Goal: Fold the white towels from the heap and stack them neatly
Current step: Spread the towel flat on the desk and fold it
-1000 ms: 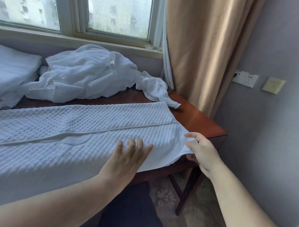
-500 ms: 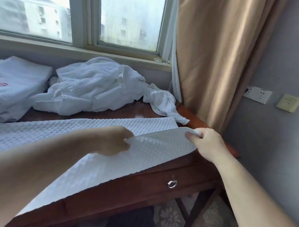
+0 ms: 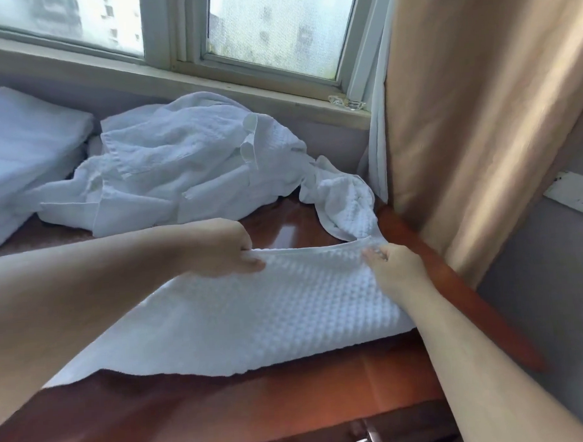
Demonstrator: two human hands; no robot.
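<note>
Left hand point(image 3: 231, 253) and right hand point(image 3: 395, 266) each pinch the far hem of the towel point(image 3: 271, 315), mid-fold at the table's point(image 3: 224, 407) right front. Stack point(image 3: 23, 149) back left, count unclear. Heap point(image 3: 187, 165) back centre, unfolded. Perhaps half done.

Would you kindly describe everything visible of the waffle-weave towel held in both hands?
The white towel has a raised waffle weave, looks like soft cotton, and carries a flat hem along its far edge. It lies spread on the glossy reddish-brown table, its near edge slightly wavy. The left hand and right hand each pinch the far hem, holding it slightly raised. The left forearm hides its left part.
</note>
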